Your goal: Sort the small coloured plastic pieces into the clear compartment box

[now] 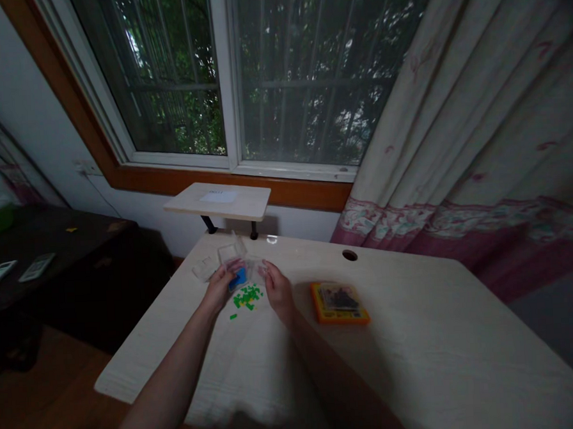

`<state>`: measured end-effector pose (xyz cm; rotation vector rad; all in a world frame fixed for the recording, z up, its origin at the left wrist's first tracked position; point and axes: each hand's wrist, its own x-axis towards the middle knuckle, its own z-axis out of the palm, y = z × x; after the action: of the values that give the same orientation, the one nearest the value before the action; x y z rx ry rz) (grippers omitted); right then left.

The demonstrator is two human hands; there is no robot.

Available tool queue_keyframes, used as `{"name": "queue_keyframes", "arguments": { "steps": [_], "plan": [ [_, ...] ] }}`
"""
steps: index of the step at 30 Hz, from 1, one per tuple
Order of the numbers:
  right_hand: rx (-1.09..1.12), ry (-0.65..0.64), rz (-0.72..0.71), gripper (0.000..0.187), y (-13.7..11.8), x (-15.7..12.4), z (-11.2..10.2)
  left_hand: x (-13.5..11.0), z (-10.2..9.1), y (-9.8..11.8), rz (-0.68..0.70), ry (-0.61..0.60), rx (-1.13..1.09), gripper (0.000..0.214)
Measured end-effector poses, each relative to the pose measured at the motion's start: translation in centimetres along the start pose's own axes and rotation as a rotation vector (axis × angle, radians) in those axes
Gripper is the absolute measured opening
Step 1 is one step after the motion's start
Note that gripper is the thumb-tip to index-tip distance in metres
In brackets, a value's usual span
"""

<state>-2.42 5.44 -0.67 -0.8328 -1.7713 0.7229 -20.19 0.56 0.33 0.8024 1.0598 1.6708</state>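
Note:
Both my hands reach out over a pale wooden table [418,335]. My left hand [222,287] is closed around a small clear plastic box with something blue [238,278] in it. My right hand [277,289] sits just right of it, fingers curled toward another clear piece [253,267]; what it grips is too small to name. A scatter of several tiny green and yellow pieces [247,298] lies on the table between my hands. More clear plastic boxes [206,267] stand just beyond my left hand.
An orange-edged flat box [339,302] lies right of my right hand. A small raised shelf [218,202] stands at the table's far edge under the window. A cable hole [349,255] is nearby. A dark cabinet [77,251] with two remotes [18,270] stands left; curtains [479,134] hang right.

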Motion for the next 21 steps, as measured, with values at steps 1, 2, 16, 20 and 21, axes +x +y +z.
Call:
{"name": "queue_keyframes", "arguments": {
  "steps": [1,2,16,20,21],
  "plan": [
    [0.0,0.01,-0.009,0.037,0.3,-0.2,0.0,0.0,0.0,-0.1,0.009,-0.012,0.005,0.051],
    [-0.002,0.024,-0.013,0.036,0.5,-0.3,-0.1,0.0,0.0,-0.2,0.021,-0.021,0.014,0.052],
    [-0.023,-0.049,0.206,0.022,0.0,-1.2,-0.6,-1.6,1.1,-0.9,0.129,-0.003,0.265,0.042],
    [0.019,-0.043,0.201,0.018,0.4,-1.2,-0.6,-1.9,1.4,-0.6,0.09,-0.041,0.241,0.036],
    [0.039,-0.044,0.194,0.019,0.5,-1.2,-0.6,-2.0,1.4,-0.5,0.076,-0.064,0.219,0.034]
  ]
}}
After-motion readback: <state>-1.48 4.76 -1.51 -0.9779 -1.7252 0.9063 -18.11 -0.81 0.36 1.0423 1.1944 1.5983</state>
